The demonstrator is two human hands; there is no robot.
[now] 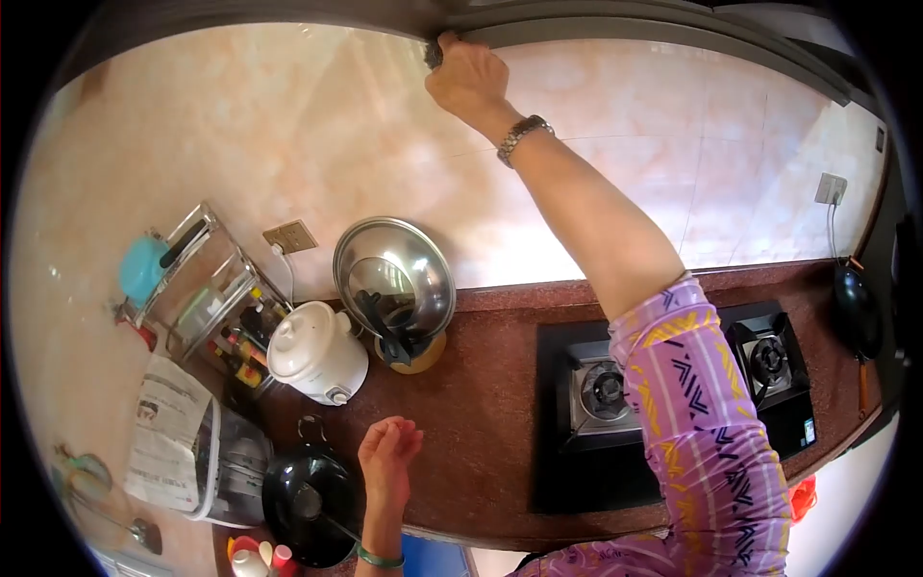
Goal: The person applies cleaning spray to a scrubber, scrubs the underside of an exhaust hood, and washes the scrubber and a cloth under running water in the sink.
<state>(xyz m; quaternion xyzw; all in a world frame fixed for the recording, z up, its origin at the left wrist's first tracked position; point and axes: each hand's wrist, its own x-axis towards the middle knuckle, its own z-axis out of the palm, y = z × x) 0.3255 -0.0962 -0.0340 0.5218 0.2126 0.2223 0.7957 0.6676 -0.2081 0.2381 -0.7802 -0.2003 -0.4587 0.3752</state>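
Note:
My right hand is raised high against the tiled wall, just under the lower edge of the dark range hood. Its fingers are closed on a dark, shiny, mesh-like scouring pad, mostly hidden by the fingers. Low over the counter hangs my left hand, fingers curled together with nothing visible in them. Beside it stands a black wok with a ladle-like utensil inside. A white electric slow cooker and a steel lid leaning on the wall are farther back.
A black gas stove sits on the red-brown counter. Left are a metal rack with bottles and a plastic bin partly under newspaper. A frying pan leans at the far right.

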